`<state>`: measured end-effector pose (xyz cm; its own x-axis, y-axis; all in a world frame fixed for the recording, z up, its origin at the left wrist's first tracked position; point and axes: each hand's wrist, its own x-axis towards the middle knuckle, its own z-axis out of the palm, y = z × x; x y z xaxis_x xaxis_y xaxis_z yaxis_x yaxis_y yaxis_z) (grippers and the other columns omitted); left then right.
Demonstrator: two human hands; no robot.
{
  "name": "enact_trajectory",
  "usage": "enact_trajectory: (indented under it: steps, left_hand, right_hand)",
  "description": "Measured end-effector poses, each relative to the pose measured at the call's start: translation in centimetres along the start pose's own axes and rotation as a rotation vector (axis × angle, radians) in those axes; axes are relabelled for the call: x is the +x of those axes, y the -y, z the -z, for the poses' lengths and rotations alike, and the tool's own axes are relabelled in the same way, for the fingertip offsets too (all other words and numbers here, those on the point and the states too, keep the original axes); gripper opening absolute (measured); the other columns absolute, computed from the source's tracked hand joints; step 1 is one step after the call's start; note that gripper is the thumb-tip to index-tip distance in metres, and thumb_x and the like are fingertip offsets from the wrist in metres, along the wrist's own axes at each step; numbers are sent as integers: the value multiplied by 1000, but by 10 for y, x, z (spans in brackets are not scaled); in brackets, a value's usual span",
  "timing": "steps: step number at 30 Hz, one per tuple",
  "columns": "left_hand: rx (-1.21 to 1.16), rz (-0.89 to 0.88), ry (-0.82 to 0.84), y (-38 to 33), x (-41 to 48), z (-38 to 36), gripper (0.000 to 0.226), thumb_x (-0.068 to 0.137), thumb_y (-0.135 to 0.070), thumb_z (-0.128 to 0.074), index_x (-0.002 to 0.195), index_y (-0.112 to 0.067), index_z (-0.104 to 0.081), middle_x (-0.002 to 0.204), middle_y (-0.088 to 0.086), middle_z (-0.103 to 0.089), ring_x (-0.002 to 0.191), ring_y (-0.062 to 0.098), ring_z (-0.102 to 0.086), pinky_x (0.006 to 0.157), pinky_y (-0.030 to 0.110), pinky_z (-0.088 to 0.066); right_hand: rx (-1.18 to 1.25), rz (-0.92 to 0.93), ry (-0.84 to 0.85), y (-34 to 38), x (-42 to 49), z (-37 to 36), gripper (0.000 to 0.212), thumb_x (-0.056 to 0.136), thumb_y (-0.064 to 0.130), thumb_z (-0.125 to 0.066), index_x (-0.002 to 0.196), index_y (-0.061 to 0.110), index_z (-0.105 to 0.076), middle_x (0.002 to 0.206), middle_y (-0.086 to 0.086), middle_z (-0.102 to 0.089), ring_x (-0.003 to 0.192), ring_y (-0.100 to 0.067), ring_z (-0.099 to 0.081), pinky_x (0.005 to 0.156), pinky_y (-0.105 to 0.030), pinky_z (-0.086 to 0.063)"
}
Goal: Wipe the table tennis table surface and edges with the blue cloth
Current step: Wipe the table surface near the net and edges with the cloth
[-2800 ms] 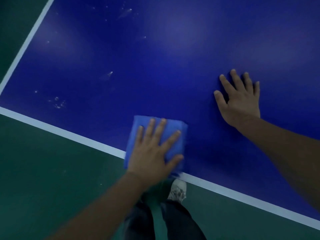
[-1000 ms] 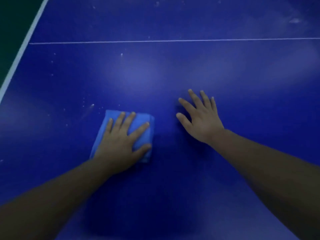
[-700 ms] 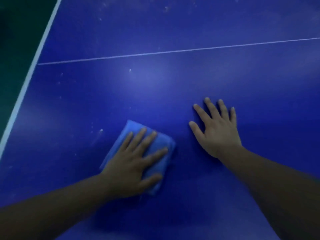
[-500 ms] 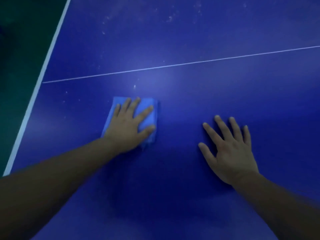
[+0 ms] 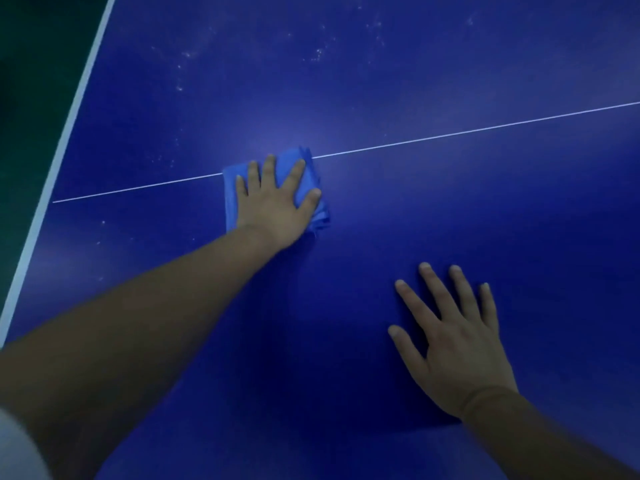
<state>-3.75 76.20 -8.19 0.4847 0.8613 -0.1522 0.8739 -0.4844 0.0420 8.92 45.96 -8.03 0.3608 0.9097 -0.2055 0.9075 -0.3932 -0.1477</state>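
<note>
Folded blue cloth [image 5: 231, 199], on the table's [image 5: 450, 220] centre line [image 5: 450, 134] nearer its left edge [image 5: 65, 143], pressed under left hand [image 5: 273, 202], fingers [image 5: 268, 168] spread; right hand [image 5: 453, 344] flat on bare table, fingers spread; step: surface wiping; next move likely calls for pushing past the line into pale specks [image 5: 317, 53].
</note>
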Motion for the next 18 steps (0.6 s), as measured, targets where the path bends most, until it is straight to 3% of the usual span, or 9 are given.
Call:
enact_trajectory:
  steps: [4, 5, 6, 9, 10, 12, 15, 16, 18]
  left_hand:
    - [13, -469, -55, -18, -53, -23, 70, 95, -75, -12, 157, -43, -21, 167, 9, -17, 153, 37, -12, 121, 58, -6]
    - [24, -501, -70, -13, -49, -23, 70, 95, -75, -12, 157, -42, -23, 167, 8, -19, 152, 36, -14, 121, 58, -8]
    - [24, -419, -77, -4, -36, -19, 72, 94, -75, -12, 157, -42, -22, 167, 8, -17, 153, 36, -14, 121, 57, -8]
    - [-32, 164, -27, 42, 2, -2, 73, 94, -74, -16, 159, -40, -14, 169, 9, -6, 154, 36, -4, 122, 58, -5]
    - [-58, 275, -27, 51, 2, -2, 74, 94, -75, -16, 159, -40, -12, 168, 10, -5, 154, 37, -3, 122, 59, -4]
    - [-45, 224, -60, 47, -20, -11, 76, 92, -75, -14, 159, -38, -14, 168, 13, -7, 153, 40, -4, 121, 61, -5]
    - [-11, -281, -72, 30, -74, -29, 72, 96, -74, -16, 157, -37, -27, 165, 12, -22, 151, 41, -18, 119, 62, -14]
    - [20, -352, -81, 39, -72, -27, 72, 96, -75, -15, 156, -37, -29, 165, 11, -24, 150, 41, -21, 118, 63, -17]
    - [43, -119, -57, 73, -46, -15, 75, 94, -76, -15, 158, -38, -24, 167, 11, -18, 152, 39, -16, 120, 62, -15]
  right_hand:
    - [3, -1, 3, 0, 0, 0, 67, 97, 68, -20, 156, 37, -31, 167, 2, -19, 154, -34, -11, 121, -62, -10]
    - [3, -1, -1, 0, 0, 0, 67, 96, 67, -21, 155, 37, -32, 166, 2, -19, 154, -34, -12, 121, -61, -10]
    - [0, 3, -1, -1, 0, 0, 67, 97, 67, -21, 155, 37, -32, 166, 2, -19, 154, -34, -12, 121, -61, -10]
    - [5, 5, -3, -1, -1, -1, 67, 97, 68, -21, 155, 37, -31, 166, 2, -19, 154, -33, -11, 121, -60, -7]
    - [7, 3, -8, -1, 0, -1, 67, 97, 68, -21, 155, 37, -31, 166, 1, -20, 154, -33, -11, 121, -59, -7]
    - [-1, 9, -6, -1, 1, -2, 67, 97, 68, -21, 155, 37, -30, 166, 1, -20, 154, -33, -11, 121, -60, -8]
    - [5, 0, -6, 1, 1, -1, 67, 96, 68, -22, 155, 36, -31, 166, 0, -21, 154, -34, -12, 121, -61, -10]
    - [-1, -1, -6, 0, 0, -1, 68, 96, 68, -22, 155, 36, -31, 166, 0, -21, 154, -33, -12, 121, -61, -10]
    - [-3, 0, -2, 0, 0, -1, 67, 96, 68, -21, 155, 37, -30, 166, 1, -20, 154, -33, -10, 121, -61, -9]
